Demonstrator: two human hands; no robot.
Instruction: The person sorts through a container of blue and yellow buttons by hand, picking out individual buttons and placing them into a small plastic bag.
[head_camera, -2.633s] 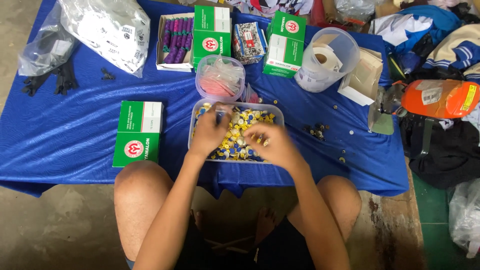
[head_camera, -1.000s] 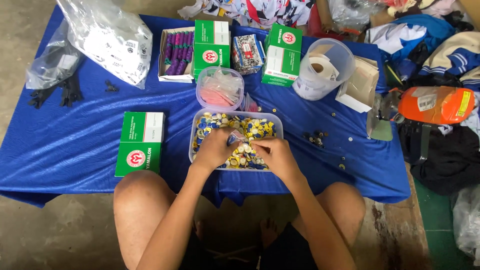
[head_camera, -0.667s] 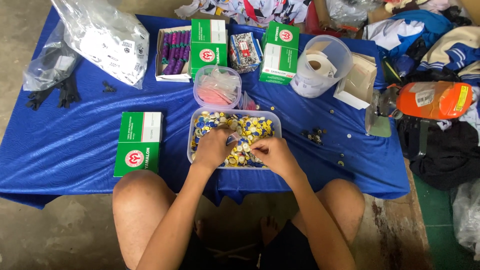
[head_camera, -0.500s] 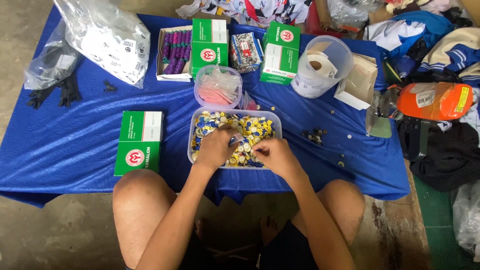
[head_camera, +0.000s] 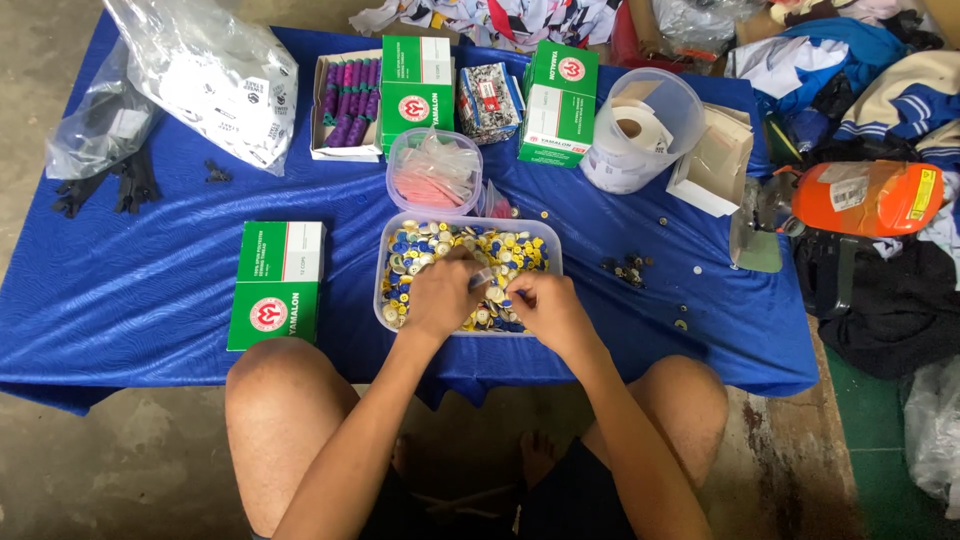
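Soft, even daylight falls from above, with no single strong source evident. The blue cloth (head_camera: 150, 290) shows bright sheen along its folds, and the clear plastic bag (head_camera: 215, 75) at upper left catches pale glare. Shadows are weak and diffuse, deepest beneath the table edge, between the seated person's knees, and around the dark bag (head_camera: 890, 310) at right. The wide lens bends the table's edges outward toward the corners. Focus holds across the frame; fine detail in the tub of small caps (head_camera: 515, 250) smears slightly.
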